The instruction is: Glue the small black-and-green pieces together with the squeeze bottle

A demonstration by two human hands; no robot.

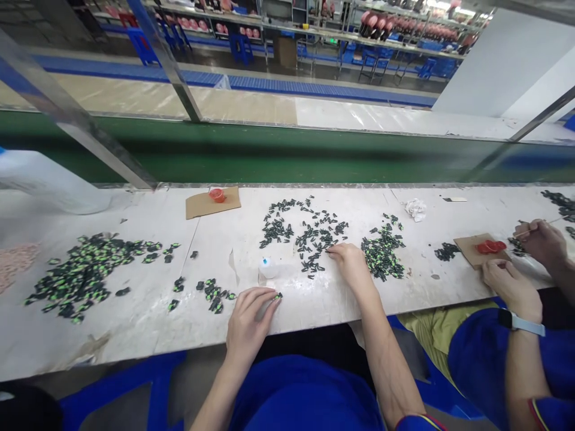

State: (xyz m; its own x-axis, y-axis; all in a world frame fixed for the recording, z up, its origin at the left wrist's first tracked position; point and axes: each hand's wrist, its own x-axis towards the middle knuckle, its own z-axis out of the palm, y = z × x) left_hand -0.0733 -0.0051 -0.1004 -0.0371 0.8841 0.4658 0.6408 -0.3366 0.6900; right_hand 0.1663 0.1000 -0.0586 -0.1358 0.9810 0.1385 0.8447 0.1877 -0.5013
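Note:
My left hand (252,311), near the table's front edge, pinches a small black-and-green piece (278,296) between thumb and fingertips. Further right, my right hand (349,261) has its fingertips together at the edge of a spread of small dark pieces (317,237); whatever is between them is too small to make out. A small white container with a blue spot on top (268,267) stands between my hands. A few black-and-green pieces (214,294) lie left of my left hand, and a heap of similar ones (383,251) lies just right of my right hand.
At the left are a large black-and-green pile (90,272), pink pieces (17,263) and a white jug (49,182). A red cup (217,195) sits on cardboard (197,206). Crumpled paper (415,209) lies behind the right heap. A co-worker's hands (512,287) work at the right.

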